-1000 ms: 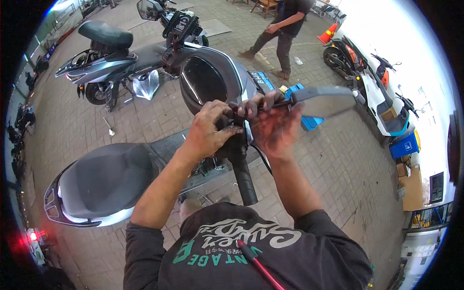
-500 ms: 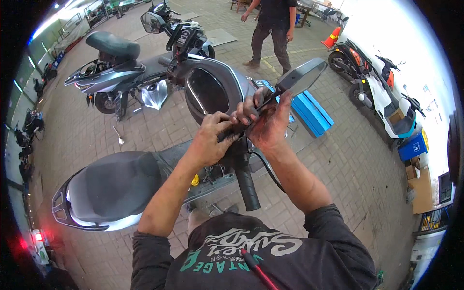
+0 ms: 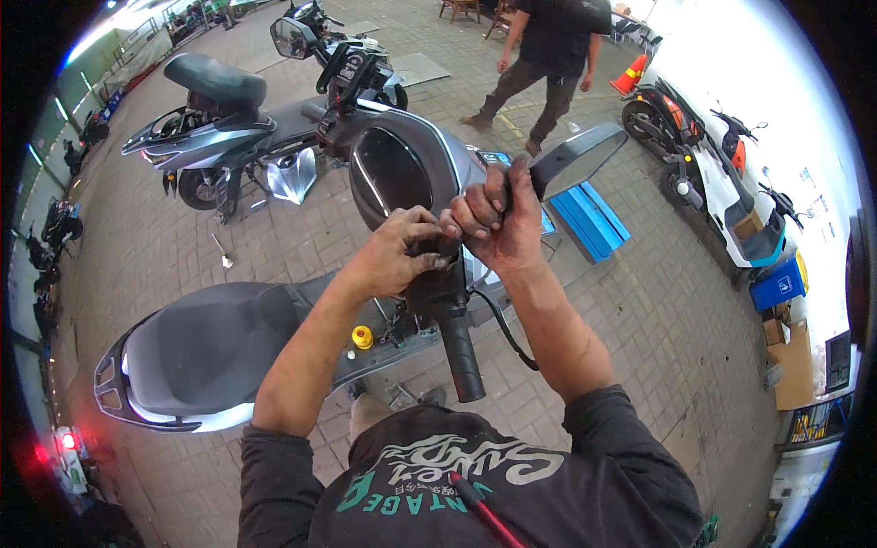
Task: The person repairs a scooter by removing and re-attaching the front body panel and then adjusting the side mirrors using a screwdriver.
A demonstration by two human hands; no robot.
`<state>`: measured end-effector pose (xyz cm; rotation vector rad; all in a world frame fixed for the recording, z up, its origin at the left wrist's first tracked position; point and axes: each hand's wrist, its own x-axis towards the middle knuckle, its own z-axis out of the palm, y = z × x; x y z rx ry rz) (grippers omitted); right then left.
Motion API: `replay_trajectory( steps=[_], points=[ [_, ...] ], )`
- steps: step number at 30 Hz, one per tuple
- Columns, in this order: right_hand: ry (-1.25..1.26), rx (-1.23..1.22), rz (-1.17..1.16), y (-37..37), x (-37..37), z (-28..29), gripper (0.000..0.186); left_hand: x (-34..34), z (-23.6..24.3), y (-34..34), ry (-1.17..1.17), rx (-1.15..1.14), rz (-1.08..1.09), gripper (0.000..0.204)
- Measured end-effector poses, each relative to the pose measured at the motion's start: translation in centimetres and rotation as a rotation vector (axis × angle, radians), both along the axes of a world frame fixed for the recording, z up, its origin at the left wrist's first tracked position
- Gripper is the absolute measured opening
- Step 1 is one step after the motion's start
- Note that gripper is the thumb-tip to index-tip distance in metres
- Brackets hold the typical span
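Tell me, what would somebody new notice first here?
Probably the left hand and right hand, meeting mid-picture at the handlebar, the right one seemingly holding the black mirror. Then the bright blue box on the paving just right of them, and the orange cone farther off, upper right.

Floor (image 3: 658,320) moderately bright, shadows soft; wall (image 3: 786,91) blown white, upper right; strip lamp (image 3: 96,35) glaring, upper left; red lamp (image 3: 68,441) flaring, lower left; glare streak on dash (image 3: 399,166), near centre; fisheye bends edges, corners black; far left dim
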<state>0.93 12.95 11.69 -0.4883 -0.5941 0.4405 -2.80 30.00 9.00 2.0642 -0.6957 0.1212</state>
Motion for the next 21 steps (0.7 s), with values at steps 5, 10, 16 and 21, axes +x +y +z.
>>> replay_trajectory(
  steps=[5, 10, 16, 21],
  points=[
    [0.062, -0.051, -0.218, 1.4, -1.5, 0.0, 0.052, -1.0, 1.2, -0.2, 0.011, -0.024, 0.019, 0.042],
    [0.041, 0.033, -0.435, 1.8, -2.2, -0.5, 0.046, -2.2, 1.8, -4.6, 0.038, -0.260, 0.135, 0.061],
    [-0.183, -0.847, -0.930, -1.9, -7.8, -0.1, 0.022, -1.3, 2.2, -6.2, -0.217, -0.148, 0.301, 0.044],
    [-1.414, -1.434, -1.331, -6.6, -8.2, 8.6, 0.039, 0.3, 3.7, -7.1, -0.380, -0.085, 0.174, 0.013]
  ],
)
